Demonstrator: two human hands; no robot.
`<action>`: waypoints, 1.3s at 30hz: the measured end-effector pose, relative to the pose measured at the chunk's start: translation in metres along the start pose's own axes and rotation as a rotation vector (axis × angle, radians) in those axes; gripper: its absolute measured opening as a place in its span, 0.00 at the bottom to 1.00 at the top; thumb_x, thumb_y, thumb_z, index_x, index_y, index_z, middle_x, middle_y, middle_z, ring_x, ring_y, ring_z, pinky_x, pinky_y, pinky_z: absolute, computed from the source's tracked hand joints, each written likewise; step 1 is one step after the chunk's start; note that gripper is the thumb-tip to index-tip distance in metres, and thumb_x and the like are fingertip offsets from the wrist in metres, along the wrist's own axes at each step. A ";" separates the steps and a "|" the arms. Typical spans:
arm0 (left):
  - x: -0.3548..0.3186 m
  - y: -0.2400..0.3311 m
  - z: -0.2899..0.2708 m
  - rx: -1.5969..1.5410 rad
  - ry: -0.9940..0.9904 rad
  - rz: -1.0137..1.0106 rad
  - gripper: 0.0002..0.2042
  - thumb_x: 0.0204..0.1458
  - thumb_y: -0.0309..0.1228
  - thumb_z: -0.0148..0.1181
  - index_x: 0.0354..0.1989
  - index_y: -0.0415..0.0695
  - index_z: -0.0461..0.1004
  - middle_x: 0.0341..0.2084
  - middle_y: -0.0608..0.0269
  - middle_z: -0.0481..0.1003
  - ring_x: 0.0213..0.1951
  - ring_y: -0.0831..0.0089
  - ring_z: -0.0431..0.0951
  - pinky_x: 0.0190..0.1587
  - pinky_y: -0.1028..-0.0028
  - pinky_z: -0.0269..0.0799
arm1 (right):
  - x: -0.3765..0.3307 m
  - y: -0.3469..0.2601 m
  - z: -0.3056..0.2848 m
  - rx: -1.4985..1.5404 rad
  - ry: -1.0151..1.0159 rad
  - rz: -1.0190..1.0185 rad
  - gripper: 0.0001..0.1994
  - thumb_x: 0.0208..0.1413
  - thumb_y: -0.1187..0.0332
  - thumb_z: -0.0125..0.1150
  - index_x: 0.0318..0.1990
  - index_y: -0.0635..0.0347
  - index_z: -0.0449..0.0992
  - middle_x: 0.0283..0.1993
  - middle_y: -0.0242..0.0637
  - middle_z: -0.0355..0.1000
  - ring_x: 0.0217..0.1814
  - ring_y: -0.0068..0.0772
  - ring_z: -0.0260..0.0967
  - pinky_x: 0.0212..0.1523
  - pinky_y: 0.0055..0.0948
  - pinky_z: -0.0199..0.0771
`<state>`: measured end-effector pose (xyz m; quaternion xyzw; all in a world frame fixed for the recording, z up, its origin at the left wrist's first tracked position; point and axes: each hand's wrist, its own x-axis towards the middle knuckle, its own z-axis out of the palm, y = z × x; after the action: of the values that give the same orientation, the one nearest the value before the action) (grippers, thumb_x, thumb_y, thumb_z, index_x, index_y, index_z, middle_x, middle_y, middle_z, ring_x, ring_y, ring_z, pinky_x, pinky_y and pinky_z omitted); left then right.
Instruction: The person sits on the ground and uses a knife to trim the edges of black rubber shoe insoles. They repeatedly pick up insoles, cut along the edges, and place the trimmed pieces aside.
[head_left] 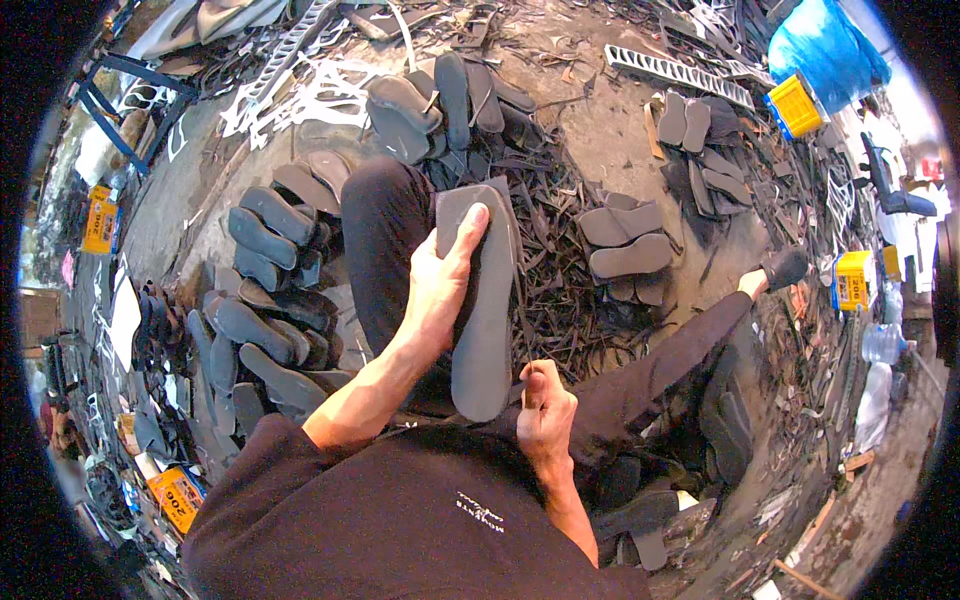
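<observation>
Left hand (438,287) grips a sole (482,345), right hand (547,418) curled, contents unclear, amid scraps (562,300) and stacked soles (253,328).

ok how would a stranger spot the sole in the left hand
Find the dark shirt at the bottom centre. Just above it, the left hand grips a long gray sole along its upper half. Unlike the heaped soles around it, this one is held up in a hand.

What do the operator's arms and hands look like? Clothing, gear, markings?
Human, no gloves seen on the left hand or right hand. Forearms bare, no watch or cables visible. Dark, near-black shirt with small white print; left sleeve is short, plain, loose. Right cuff hard to make out.
</observation>
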<state>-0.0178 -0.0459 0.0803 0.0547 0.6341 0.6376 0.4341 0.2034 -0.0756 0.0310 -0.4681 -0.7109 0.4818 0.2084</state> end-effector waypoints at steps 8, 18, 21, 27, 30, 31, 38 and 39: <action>-0.020 0.002 0.005 0.168 -0.252 0.040 0.27 0.60 0.52 0.72 0.55 0.42 0.78 0.39 0.66 0.82 0.37 0.76 0.80 0.45 0.71 0.77 | 0.065 -0.029 -0.015 0.072 0.068 -0.074 0.22 0.80 0.52 0.45 0.42 0.64 0.74 0.25 0.47 0.68 0.24 0.34 0.66 0.29 0.41 0.70; 0.018 0.023 -0.035 0.373 -0.551 0.036 0.25 0.54 0.44 0.80 0.52 0.39 0.82 0.39 0.67 0.84 0.37 0.79 0.83 0.41 0.74 0.81 | 0.041 -0.020 -0.056 0.131 -0.190 0.027 0.32 0.77 0.37 0.40 0.37 0.59 0.73 0.21 0.22 0.58 0.23 0.14 0.52 0.25 0.24 0.52; 0.016 0.029 -0.034 0.415 -0.640 0.068 0.24 0.52 0.42 0.81 0.51 0.40 0.82 0.39 0.68 0.84 0.38 0.78 0.82 0.44 0.73 0.79 | 0.037 -0.020 -0.065 0.108 -0.211 0.056 0.32 0.77 0.38 0.40 0.37 0.60 0.73 0.21 0.22 0.58 0.23 0.15 0.52 0.25 0.25 0.53; -0.002 0.028 -0.023 0.740 -1.109 0.010 0.22 0.53 0.44 0.81 0.48 0.40 0.83 0.37 0.70 0.85 0.39 0.79 0.81 0.45 0.71 0.79 | 0.059 -0.027 -0.064 0.124 -0.347 0.143 0.33 0.77 0.38 0.41 0.35 0.62 0.72 0.24 0.35 0.62 0.29 0.27 0.59 0.33 0.38 0.66; -0.006 -0.011 -0.027 0.662 -1.287 0.124 0.23 0.55 0.47 0.79 0.40 0.36 0.83 0.28 0.69 0.82 0.33 0.81 0.77 0.36 0.70 0.75 | 0.074 -0.020 -0.052 0.151 -0.375 0.122 0.34 0.76 0.36 0.40 0.36 0.60 0.73 0.23 0.33 0.62 0.26 0.25 0.59 0.29 0.34 0.65; -0.003 -0.015 -0.027 0.716 -1.207 0.167 0.22 0.56 0.46 0.79 0.39 0.36 0.84 0.27 0.69 0.82 0.32 0.82 0.76 0.34 0.70 0.73 | 0.074 -0.020 -0.056 0.293 -0.351 0.206 0.34 0.76 0.35 0.39 0.36 0.59 0.73 0.22 0.30 0.62 0.24 0.22 0.58 0.27 0.31 0.63; 0.045 0.017 -0.037 -0.124 0.026 0.290 0.16 0.59 0.36 0.75 0.50 0.40 0.83 0.42 0.65 0.85 0.39 0.77 0.84 0.46 0.73 0.77 | 0.060 -0.009 -0.070 0.651 -0.205 0.344 0.32 0.77 0.35 0.35 0.40 0.54 0.72 0.20 0.20 0.60 0.18 0.13 0.55 0.19 0.20 0.55; 0.035 0.009 -0.027 -0.115 -0.045 0.190 0.15 0.58 0.35 0.76 0.49 0.40 0.83 0.42 0.65 0.85 0.42 0.76 0.83 0.50 0.70 0.77 | 0.059 -0.009 -0.062 0.643 -0.207 0.339 0.31 0.78 0.36 0.35 0.40 0.54 0.72 0.20 0.21 0.60 0.18 0.13 0.55 0.19 0.20 0.56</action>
<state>-0.0604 -0.0432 0.0667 0.1039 0.5786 0.7097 0.3884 0.2177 0.0050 0.0582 -0.4385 -0.4531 0.7528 0.1889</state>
